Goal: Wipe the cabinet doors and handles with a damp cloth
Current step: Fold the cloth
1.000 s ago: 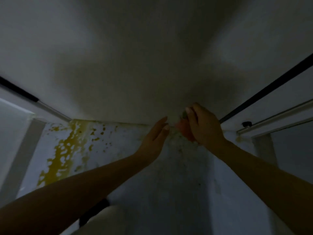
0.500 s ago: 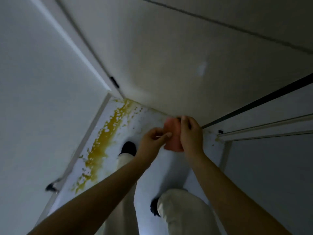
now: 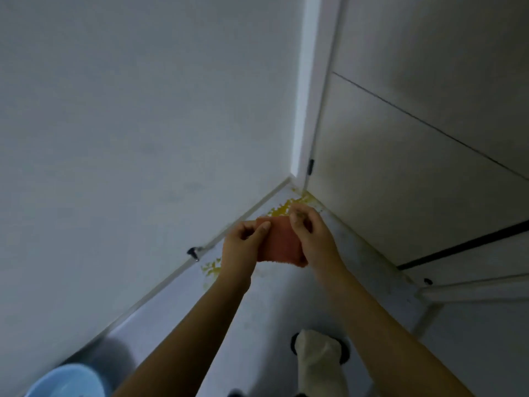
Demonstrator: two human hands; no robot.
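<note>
You are looking steeply down into a dim corner, with your two bare forearms reaching forward from the near edge of the view. Between your hands is a small reddish-orange cloth [image 3: 282,242], held up flat in the air in the middle of the scene, clear of every surface.

Your left hand [image 3: 240,249] pinches the cloth's left edge, thumb on the side facing you and fingers curled behind. Your right hand [image 3: 312,239] grips the right edge and top corner the same way. Holding both edges like this spreads or refolds the cloth, probably to give it a flat face for wiping.

To the right, a pale cabinet door [image 3: 400,173] rises from the floor, with thin dark seams running across it. No handle can be made out on it. A large plain white panel [image 3: 128,124] fills the left side; whether it is a wall or another door is unclear. The two meet at a bright vertical strip in the far corner.

The floor [image 3: 269,310] below is pale, with a yellow stain [image 3: 286,209] just beyond the cloth in the far corner. A blue bucket [image 3: 65,381] sits at the near left, likely there for wetting the cloth. Your foot [image 3: 317,351] shows near right.

The cloth touches no door, so the wiping stroke has not begun here.
</note>
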